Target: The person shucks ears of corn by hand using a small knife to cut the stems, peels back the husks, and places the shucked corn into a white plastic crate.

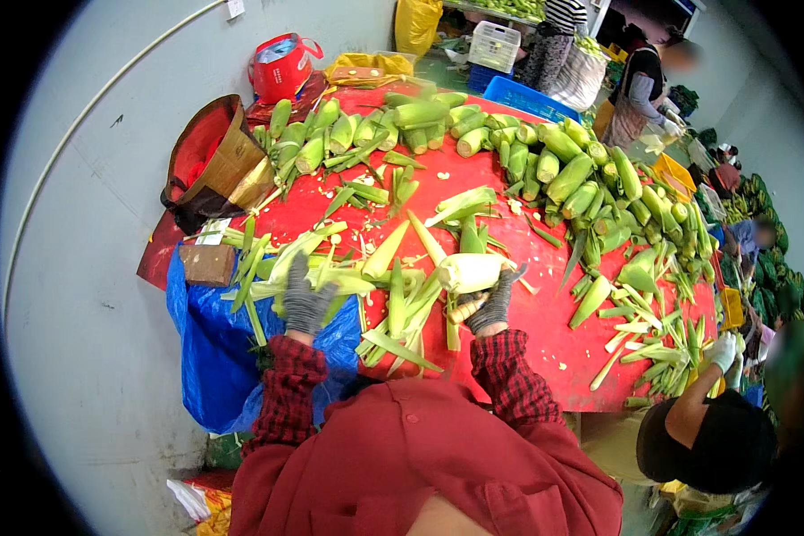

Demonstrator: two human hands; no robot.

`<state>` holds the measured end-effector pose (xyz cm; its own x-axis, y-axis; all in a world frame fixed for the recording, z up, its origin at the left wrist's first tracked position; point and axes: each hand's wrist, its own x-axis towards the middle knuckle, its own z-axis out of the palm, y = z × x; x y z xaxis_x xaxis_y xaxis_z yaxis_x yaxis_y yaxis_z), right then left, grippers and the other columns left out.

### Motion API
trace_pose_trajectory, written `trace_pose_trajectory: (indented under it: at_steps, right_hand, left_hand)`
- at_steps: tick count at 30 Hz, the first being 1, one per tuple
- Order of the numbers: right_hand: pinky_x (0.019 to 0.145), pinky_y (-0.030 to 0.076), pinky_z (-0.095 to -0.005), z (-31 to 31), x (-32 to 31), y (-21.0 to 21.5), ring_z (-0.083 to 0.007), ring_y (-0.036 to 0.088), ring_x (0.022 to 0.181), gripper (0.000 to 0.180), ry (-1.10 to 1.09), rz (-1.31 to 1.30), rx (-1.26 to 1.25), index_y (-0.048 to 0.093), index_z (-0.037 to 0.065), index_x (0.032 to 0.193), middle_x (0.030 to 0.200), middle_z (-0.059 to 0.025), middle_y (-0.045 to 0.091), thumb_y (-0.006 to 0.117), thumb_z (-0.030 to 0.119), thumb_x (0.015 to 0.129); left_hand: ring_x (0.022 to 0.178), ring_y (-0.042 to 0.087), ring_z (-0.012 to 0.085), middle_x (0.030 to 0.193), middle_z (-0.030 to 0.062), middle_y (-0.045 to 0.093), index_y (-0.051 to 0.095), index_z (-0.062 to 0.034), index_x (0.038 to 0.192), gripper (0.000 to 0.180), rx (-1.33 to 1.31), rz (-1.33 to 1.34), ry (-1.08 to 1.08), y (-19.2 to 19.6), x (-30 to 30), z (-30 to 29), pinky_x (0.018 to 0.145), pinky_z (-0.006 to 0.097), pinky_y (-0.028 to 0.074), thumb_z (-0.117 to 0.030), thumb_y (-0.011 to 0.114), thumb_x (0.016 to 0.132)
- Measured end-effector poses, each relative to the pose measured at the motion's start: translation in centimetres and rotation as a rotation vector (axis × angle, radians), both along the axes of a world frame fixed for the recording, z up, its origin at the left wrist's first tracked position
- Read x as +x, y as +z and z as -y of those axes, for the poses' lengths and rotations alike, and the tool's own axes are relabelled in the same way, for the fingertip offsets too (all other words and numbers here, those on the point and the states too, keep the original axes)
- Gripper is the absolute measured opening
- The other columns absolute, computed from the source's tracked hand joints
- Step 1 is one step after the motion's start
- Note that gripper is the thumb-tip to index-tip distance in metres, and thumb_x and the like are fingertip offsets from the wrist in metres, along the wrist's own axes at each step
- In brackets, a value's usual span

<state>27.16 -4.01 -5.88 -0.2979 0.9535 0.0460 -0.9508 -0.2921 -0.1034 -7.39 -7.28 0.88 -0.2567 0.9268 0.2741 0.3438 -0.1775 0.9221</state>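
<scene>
Corn cob [470, 272], pale and mostly stripped, sits at the near edge of the red table [545, 330], right in front of the person. Right hand [494, 302], grey knit glove, is wrapped round the cob's stalk end, fingers closed on it, cob pointing left w/ a few light husk leaves hanging on. Left hand [305, 299], same grey glove, is off to the left, well apart from the cob, pressed down on a heap of loose green husks [268, 268] at the table's left edge; fingers curl into the leaves, but can't tell if it's got a real grip on any. Below that hand, a blue plastic sack [207, 357] hangs off the table. Far side: unhusked ears [563, 174] piled in a big arc. Bottom right, a co-worker's white-gloved hand [724, 351] reaches into more husks. Brown paper bag [213, 163] stands open at upper left.
</scene>
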Motion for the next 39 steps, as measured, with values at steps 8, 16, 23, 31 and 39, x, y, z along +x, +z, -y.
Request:
trace_pose_trajectory:
  at_steps: [8, 16, 23, 31, 39]
  right_hand:
    - [0.033, 0.033, -0.0188, 6.5, -9.4, 4.8, -0.011, 0.053, 0.052, 0.053, 0.18, 0.466, -0.319, 0.05, 0.017, 0.11, 0.079, 0.0011, 0.06, 0.048, 0.061, 0.081]
    - [0.065, 0.051, -0.0358, 12.2, -7.5, 11.8, -0.0279, 0.064, 0.074, 0.038, -0.493, 2.301, 0.503, 0.054, 0.007, 0.112, 0.087, -0.0173, 0.062, 0.06, 0.015, 0.076]
    - [0.06, 0.048, -0.0417, 11.2, -8.9, 14.4, -0.0298, 0.062, 0.071, 0.04, -0.096, 2.743, 0.834, 0.048, 0.01, 0.115, 0.082, -0.0125, 0.061, 0.055, 0.024, 0.078]
    - [0.062, 0.048, -0.0416, 9.0, -8.0, 9.2, -0.0305, 0.062, 0.073, 0.037, -0.423, 2.583, 0.789, 0.05, 0.011, 0.113, 0.084, -0.0126, 0.061, 0.054, 0.02, 0.078]
    - [0.069, 0.049, -0.036, 10.8, -2.7, 4.1, -0.0227, 0.063, 0.08, 0.038, -0.381, 1.926, 0.088, 0.054, 0.007, 0.114, 0.091, -0.0129, 0.064, 0.061, 0.022, 0.08]
  left_hand:
    - [0.11, 0.051, 0.0264, 0.119, 0.0169, 0.049, 0.039, -0.0002, 0.122, 0.087, 0.268, -0.246, -0.738, 5.1, 10.3, 1.3, 0.095, 0.036, 0.04, -0.032, 0.083, 0.054]
    - [0.086, 0.059, 0.0249, 0.092, 0.0153, 0.058, 0.05, 0.0002, 0.106, 0.066, 0.116, -0.158, -0.637, 2.9, 8.5, 2.8, 0.076, 0.034, 0.049, -0.026, 0.081, 0.054]
    - [0.073, 0.059, 0.0293, 0.079, 0.0127, 0.058, 0.057, -0.0036, 0.085, 0.044, 0.286, -0.33, -0.686, 4.1, 8.2, 3.7, 0.066, 0.039, 0.05, -0.029, 0.076, 0.055]
    - [0.074, 0.059, 0.0271, 0.081, 0.0119, 0.058, 0.058, -0.0035, 0.089, 0.045, 0.364, -0.416, -0.771, 3.8, 7.6, 4.2, 0.067, 0.038, 0.05, -0.028, 0.075, 0.056]
    - [0.08, 0.06, 0.0215, 0.088, 0.0122, 0.061, 0.053, -0.0022, 0.104, 0.062, 0.104, -0.046, -0.693, 4.3, 7.4, 4.2, 0.074, 0.033, 0.05, -0.031, 0.08, 0.055]
